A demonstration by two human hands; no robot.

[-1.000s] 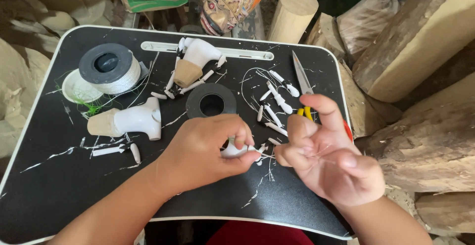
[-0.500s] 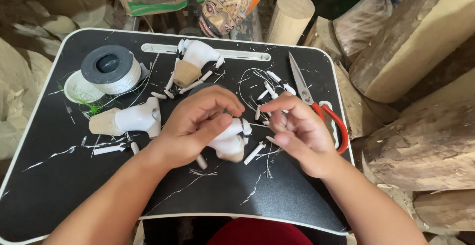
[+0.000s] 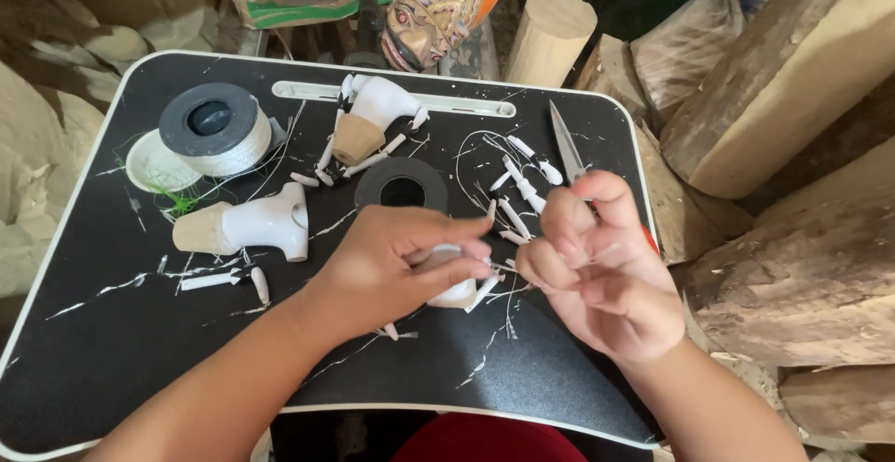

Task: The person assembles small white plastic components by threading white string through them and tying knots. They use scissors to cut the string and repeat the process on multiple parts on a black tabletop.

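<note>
white carved piece sits pinched in the left hand at tray centre, where the right hand, open a second ago, has now closed at three o'clock, pinching thin thread.

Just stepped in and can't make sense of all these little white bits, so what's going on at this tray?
A person sits at a black lap tray strewn with thread scraps and small white pegs. Their left hand pinches a small white carved piece, held just above the tray. The right hand is raised beside it, fingers curled as if drawing a thin thread. Two similar white pieces with tan bases lie further back, near a spool of white thread, a black tape roll and scissors.
</note>
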